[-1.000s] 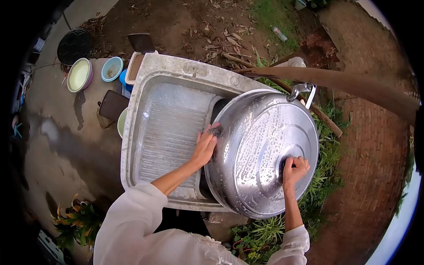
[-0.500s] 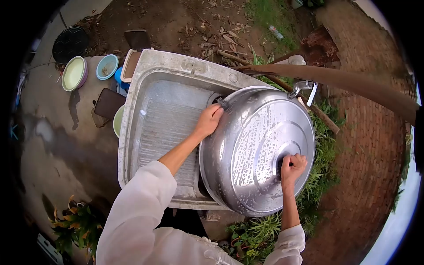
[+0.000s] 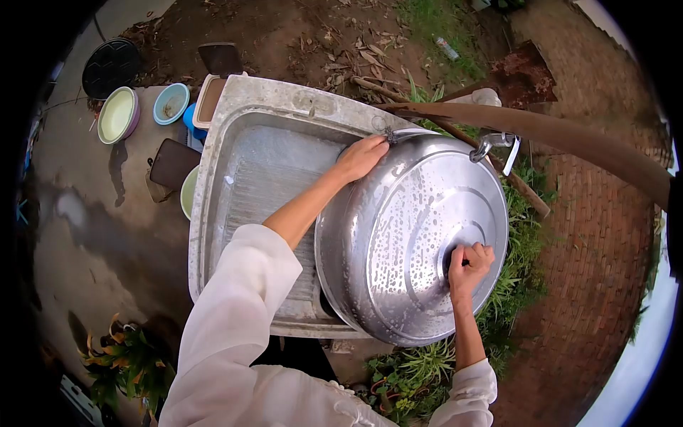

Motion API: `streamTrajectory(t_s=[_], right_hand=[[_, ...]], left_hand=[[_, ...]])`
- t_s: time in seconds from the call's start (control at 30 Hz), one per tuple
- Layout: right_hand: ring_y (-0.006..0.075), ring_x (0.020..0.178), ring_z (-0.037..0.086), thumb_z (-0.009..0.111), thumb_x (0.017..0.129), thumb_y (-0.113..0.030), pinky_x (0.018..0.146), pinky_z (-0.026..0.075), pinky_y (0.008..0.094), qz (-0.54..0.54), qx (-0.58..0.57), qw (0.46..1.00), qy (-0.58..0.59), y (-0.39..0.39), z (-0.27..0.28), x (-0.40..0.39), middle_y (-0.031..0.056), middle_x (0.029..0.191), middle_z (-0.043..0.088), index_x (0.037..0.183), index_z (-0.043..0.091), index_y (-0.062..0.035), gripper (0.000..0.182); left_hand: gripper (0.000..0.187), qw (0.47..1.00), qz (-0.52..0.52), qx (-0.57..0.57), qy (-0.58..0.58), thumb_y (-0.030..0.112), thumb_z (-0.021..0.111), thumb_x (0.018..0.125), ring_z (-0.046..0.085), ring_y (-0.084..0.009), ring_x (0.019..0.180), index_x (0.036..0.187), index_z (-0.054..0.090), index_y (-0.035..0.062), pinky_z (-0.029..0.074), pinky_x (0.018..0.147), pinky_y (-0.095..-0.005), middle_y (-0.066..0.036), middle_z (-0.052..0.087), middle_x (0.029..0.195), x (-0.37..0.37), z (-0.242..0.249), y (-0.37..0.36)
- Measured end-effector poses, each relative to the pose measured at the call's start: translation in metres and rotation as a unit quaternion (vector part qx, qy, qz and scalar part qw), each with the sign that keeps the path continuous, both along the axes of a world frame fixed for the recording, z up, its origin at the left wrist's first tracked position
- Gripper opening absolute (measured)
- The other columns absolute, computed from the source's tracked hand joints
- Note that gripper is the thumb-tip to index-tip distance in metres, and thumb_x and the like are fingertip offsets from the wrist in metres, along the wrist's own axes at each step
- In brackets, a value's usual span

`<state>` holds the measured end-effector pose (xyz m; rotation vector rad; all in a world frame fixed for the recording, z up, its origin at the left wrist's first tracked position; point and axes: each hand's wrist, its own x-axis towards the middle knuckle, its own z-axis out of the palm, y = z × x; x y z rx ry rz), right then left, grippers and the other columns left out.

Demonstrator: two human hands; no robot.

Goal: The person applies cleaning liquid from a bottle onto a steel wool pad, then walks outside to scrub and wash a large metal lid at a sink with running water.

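A large, shiny domed metal lid, wet with droplets, stands tilted on its side over the right part of a stone washing sink. My right hand is closed around the dark knob at the lid's centre. At the far upper part of the lid's rim, my left hand is closed on a grey wire scourer, which shows only at the fingertips and touches the metal. The ribbed washboard floor of the sink shows beneath my left forearm.
A metal tap and a brown pipe lie just beyond the lid at right. Basins, one pale green and one blue, stand on the ground at left. Green plants grow beside the sink.
My left hand has slid with the scourer up and right along the lid's rim, toward the far edge. The lid has shifted and turned slightly, with my right hand still on its knob.
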<state>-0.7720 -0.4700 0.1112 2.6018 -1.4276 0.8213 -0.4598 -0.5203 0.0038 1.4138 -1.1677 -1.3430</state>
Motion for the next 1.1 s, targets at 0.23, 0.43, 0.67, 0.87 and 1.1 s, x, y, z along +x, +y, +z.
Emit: streamTrajectory(t_s=[0.23,0.43,0.67,0.87,1.1], right_hand=[[0.0221,0.062,0.038,0.063,0.069,-0.003,0.072,0.033,0.035,-0.011,0.001,1.0,-0.029,0.0,0.0,0.001,0.0021,0.056,0.04,0.05,0.048,-0.0075,0.024],[0.0223,0.062,0.038,0.064,0.067,-0.004,0.072,0.033,0.0352,-0.009,-0.005,1.0,-0.01,-0.001,0.0,-0.001,0.0023,0.056,0.039,0.05,0.048,-0.0083,0.023],[0.0216,0.062,0.038,0.065,0.066,-0.004,0.072,0.033,0.035,-0.014,-0.002,0.999,-0.031,-0.001,-0.003,-0.002,0.0021,0.056,0.039,0.05,0.048,-0.0088,0.024],[0.0215,0.061,0.039,0.064,0.064,-0.006,0.072,0.034,0.0353,-0.009,-0.018,0.999,-0.028,-0.003,-0.004,-0.006,0.0016,0.055,0.041,0.049,0.049,-0.0101,0.022],[0.0237,0.06,0.04,0.064,0.065,-0.004,0.069,0.034,0.0362,-0.009,-0.021,0.999,-0.049,0.0,0.0,-0.003,0.0038,0.055,0.039,0.049,0.046,-0.0073,0.025]], left_hand=[[0.042,0.956,0.154,-0.236,-0.077,0.018,0.044,0.094,0.045,-0.0317,0.129,0.132,0.05,0.0007,0.034,0.108,-0.0361,-0.018,0.05,0.137,-0.039,0.019,0.131],[0.041,0.994,-0.063,0.021,-0.088,0.018,0.048,0.093,0.046,-0.0332,0.127,0.132,0.051,0.0036,0.036,0.107,-0.0364,-0.017,0.05,0.137,-0.003,0.028,-0.016],[0.04,0.926,-0.013,-0.289,-0.241,0.012,0.054,0.089,0.042,-0.0337,0.131,0.129,0.054,0.0042,0.032,0.111,-0.0417,-0.014,0.049,0.138,-0.045,0.057,0.103],[0.042,0.929,-0.002,-0.234,-0.287,0.018,0.05,0.092,0.047,-0.033,0.126,0.131,0.052,0.0022,0.037,0.106,-0.0415,-0.016,0.05,0.137,-0.065,0.053,-0.047],[0.053,0.859,-0.137,-0.308,-0.386,0.023,0.058,0.088,0.035,-0.0286,0.136,0.136,0.046,0.0032,0.023,0.113,-0.0496,-0.012,0.045,0.142,-0.095,0.082,0.102]])
